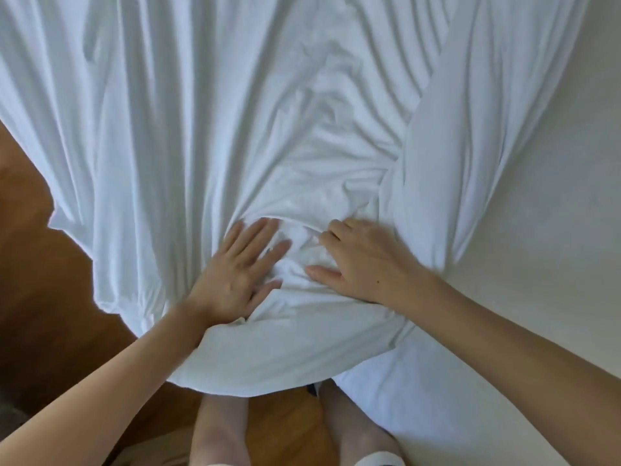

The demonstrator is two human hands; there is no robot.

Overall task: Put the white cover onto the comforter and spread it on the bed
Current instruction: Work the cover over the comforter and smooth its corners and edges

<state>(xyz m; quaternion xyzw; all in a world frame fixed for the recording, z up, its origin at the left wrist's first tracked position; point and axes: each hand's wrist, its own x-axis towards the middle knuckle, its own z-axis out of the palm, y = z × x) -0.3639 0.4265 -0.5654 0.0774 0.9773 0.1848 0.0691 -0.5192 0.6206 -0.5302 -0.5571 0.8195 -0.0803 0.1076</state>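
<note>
The white cover (208,105) lies rumpled across the bed, with long folds running toward me and a bunched bulge near the bed's corner. My left hand (235,274) lies flat on that bulge, fingers straight and spread. My right hand (359,260) rests beside it on the same bulge, fingertips curled into the fabric and thumb stretched out. A thicker padded roll of white fabric (437,183), probably the comforter, rises to the right of my right hand. The bed's off-white surface (544,230) shows bare at the right.
Brown wooden floor (40,264) lies to the left of the bed and under me. My two legs (221,428) stand close against the bed's corner. The cover's loose edge hangs over the left side toward the floor.
</note>
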